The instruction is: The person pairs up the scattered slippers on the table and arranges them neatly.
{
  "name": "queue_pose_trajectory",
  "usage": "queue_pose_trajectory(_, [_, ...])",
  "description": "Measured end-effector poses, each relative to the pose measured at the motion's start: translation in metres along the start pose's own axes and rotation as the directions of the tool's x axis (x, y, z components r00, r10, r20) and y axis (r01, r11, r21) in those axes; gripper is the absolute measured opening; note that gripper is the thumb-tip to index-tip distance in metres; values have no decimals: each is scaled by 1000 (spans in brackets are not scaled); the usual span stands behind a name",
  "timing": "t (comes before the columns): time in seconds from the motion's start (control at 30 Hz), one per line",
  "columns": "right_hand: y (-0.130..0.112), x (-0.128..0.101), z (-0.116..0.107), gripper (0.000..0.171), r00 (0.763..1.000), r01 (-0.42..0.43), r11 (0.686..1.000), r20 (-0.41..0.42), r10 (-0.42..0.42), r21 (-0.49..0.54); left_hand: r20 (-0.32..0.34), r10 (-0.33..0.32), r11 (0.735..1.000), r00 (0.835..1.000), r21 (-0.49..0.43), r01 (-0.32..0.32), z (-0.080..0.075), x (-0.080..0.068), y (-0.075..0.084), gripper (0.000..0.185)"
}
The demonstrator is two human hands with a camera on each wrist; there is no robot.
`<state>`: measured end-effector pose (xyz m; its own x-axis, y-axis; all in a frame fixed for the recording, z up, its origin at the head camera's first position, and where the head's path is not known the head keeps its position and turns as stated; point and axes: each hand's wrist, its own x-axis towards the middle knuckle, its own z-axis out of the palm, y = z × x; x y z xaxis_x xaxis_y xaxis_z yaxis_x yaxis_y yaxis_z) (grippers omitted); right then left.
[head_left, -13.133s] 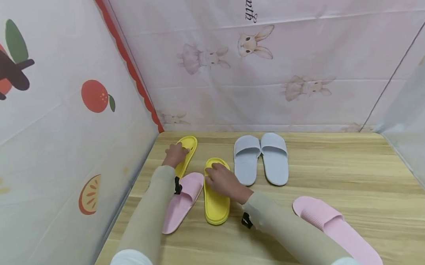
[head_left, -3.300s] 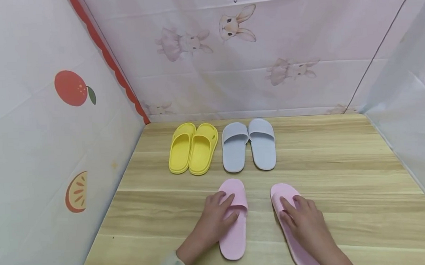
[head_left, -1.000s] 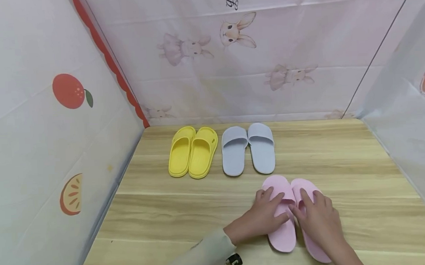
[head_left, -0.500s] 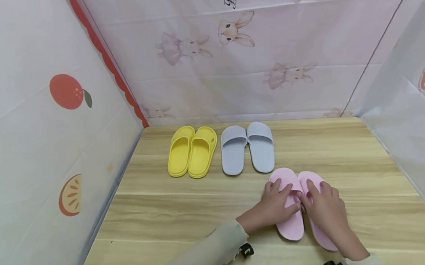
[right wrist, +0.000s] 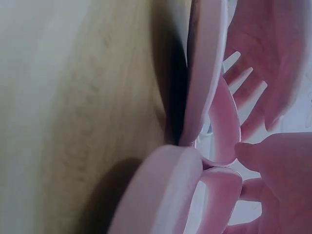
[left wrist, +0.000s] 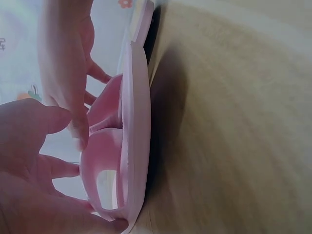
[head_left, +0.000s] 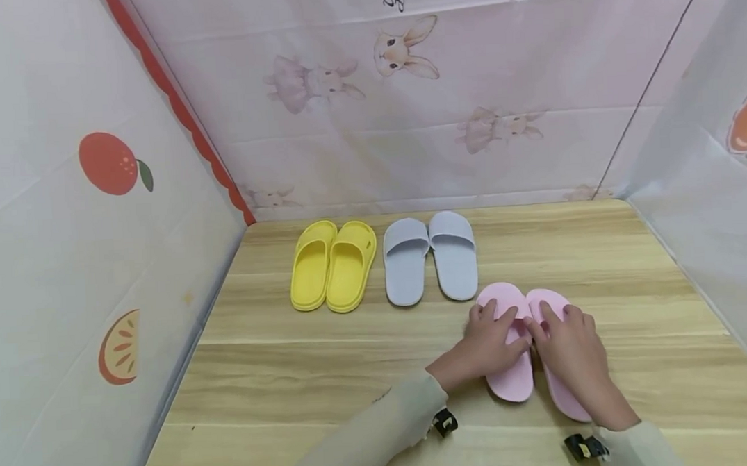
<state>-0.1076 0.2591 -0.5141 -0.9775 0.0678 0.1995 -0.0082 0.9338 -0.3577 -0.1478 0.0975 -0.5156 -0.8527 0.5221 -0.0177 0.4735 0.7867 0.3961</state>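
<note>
Two pink slippers lie side by side at the front right in the head view. My left hand point(head_left: 494, 342) grips the left pink slipper point(head_left: 510, 385) across its strap, fingers spread over the outer side and thumb at the inner side. The right pink slipper point(head_left: 563, 395) is held likewise by my right hand point(head_left: 573, 349). Their straps meet in the right wrist view, where the left slipper's sole point(right wrist: 207, 78) has a dark shadow beneath it. Whether the soles touch the board is hard to tell. My hands hide much of both straps.
Behind, a pair of yellow slippers point(head_left: 348, 283) and a pair of grey slippers point(head_left: 405, 277) stand in a row, toes toward the back wall point(head_left: 345, 158). The wooden board point(head_left: 280, 397) ends at printed cloth walls on the left, back and right.
Earlier the yellow slippers were moved from apart into a pair at the back. The pink slippers have come together, shifted right, and lately slid toward the back wall in my hands.
</note>
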Motion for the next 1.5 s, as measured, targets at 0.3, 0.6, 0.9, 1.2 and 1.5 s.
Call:
queue_pose_trajectory(0.3, [0, 12, -4, 56, 998, -42, 999, 45, 41, 12, 12, 9, 1000, 1000, 27, -9, -7, 12, 5, 63])
queue_pose_trajectory(0.6, [12, 29, -5, 53, 1000, -9, 999, -17, 9, 33, 2, -6, 999, 1000, 33, 6, -8, 34, 13, 61])
queue_pose_trajectory(0.9, [29, 51, -8, 54, 1000, 22, 999, -19, -21, 41, -11, -9, 998, 1000, 54, 10, -4, 60, 16, 60])
queue_pose_trajectory(1.2, [42, 70, -7, 55, 998, 69, 998, 4, -69, 8, 11, -106, 994, 994, -23, 106, -11, 77, 29, 63])
queue_pose_trajectory(1.5, [48, 84, -8, 55, 997, 75, 997, 1, -75, -3, -5, -136, 991, 991, 5, 136, -8, 94, 34, 61])
